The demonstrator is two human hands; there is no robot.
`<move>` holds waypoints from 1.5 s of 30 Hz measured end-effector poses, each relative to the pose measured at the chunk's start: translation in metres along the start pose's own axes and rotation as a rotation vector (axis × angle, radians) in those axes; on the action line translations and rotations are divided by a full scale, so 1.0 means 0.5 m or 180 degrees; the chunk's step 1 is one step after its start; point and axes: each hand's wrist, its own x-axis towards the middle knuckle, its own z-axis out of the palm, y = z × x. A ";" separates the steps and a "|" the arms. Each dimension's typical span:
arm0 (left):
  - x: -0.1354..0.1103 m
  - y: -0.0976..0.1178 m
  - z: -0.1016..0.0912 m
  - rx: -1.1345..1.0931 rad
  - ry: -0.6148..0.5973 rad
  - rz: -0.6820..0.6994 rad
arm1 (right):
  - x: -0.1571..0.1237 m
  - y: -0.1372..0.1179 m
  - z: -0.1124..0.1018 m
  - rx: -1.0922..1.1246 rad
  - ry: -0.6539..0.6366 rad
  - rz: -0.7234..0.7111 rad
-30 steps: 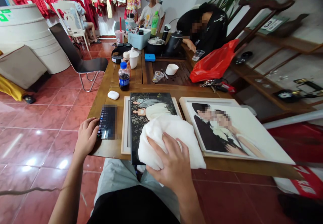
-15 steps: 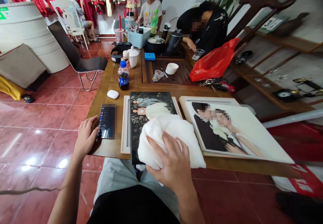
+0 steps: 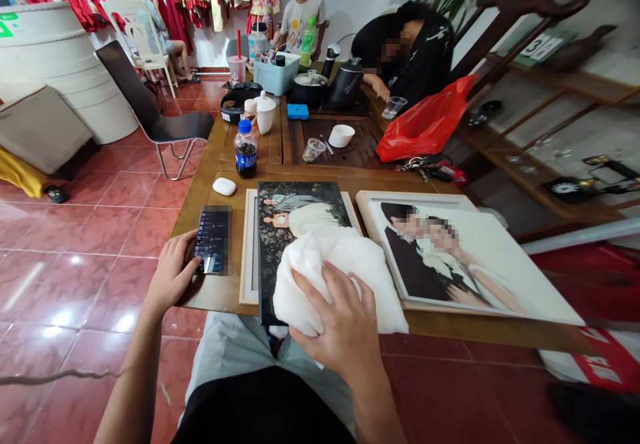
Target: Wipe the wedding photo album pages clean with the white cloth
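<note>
Left hand (image 3: 173, 274) by phone (image 3: 213, 241), right hand (image 3: 335, 311) on white cloth (image 3: 320, 277) atop portrait (image 3: 300, 209)

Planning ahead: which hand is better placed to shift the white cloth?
Right, probably: the right hand lies on the white cloth, over the photo panel; the left hand sits at the phone.

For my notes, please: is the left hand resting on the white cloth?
No, the left hand touches a smartphone; the right hand is on the white cloth.

Only a thin strip of table (image 3: 236, 257) parts the phone (image 3: 213, 239) and picture frame (image 3: 249, 251). A bottle (image 3: 245, 151) and earbud case (image 3: 225, 186) block beyond.
</note>
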 end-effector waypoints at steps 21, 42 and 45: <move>-0.004 0.004 -0.012 0.0021 -0.0272 -0.0066 | -0.001 0.003 -0.002 -0.0081 -0.0050 -0.0063; -0.068 0.034 -0.002 0.0683 0.0296 -0.0059 | 0.001 0.001 -0.003 -0.0067 -0.0007 -0.0054; -0.069 0.036 0.000 0.0837 0.0291 -0.0003 | 0.000 0.004 -0.003 -0.0102 -0.0026 -0.0123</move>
